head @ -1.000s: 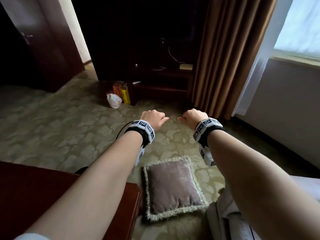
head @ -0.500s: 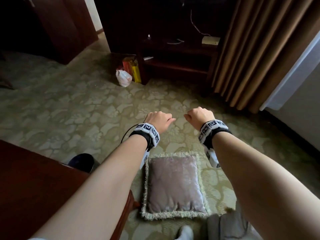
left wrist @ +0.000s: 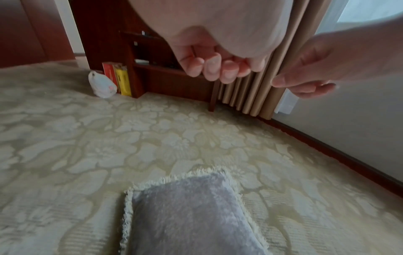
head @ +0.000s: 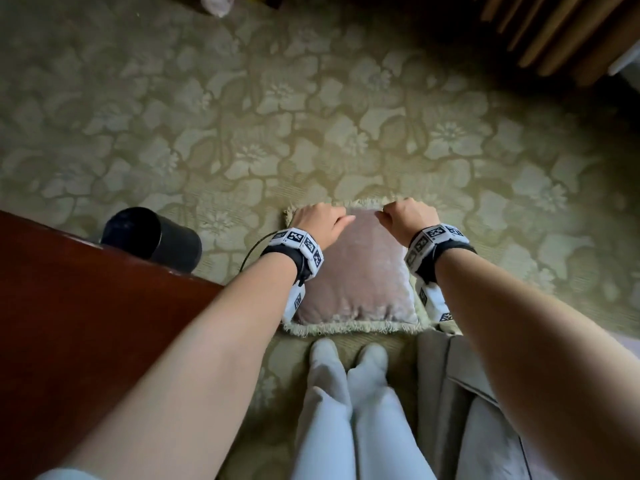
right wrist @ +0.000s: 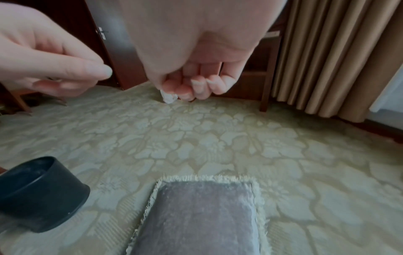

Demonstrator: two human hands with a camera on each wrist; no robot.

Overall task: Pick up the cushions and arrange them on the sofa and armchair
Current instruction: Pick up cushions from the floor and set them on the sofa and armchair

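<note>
A mauve velvet cushion [head: 353, 271] with a cream fringe lies flat on the patterned carpet just ahead of my feet. Both hands hover over its far edge. My left hand [head: 322, 220] is above the far left corner and my right hand [head: 408, 216] above the far right part. In the left wrist view the left hand [left wrist: 218, 69] has its fingers curled in, holds nothing, and is clearly above the cushion [left wrist: 191, 215]. The right hand [right wrist: 196, 86] is likewise curled and empty over the cushion [right wrist: 200, 220].
A dark wooden table [head: 69, 323] fills the lower left, with a black bin [head: 152, 237] beside it. Beige upholstery [head: 460, 393] sits at my right leg. Across the carpet stand a wooden cabinet [left wrist: 165, 79], a white plastic bag [left wrist: 102, 86] and brown curtains [head: 554, 36].
The view has tipped down from the room to the floor. Both hands have dropped from mid-air to just over the cushion's far edge, still curled and empty.
</note>
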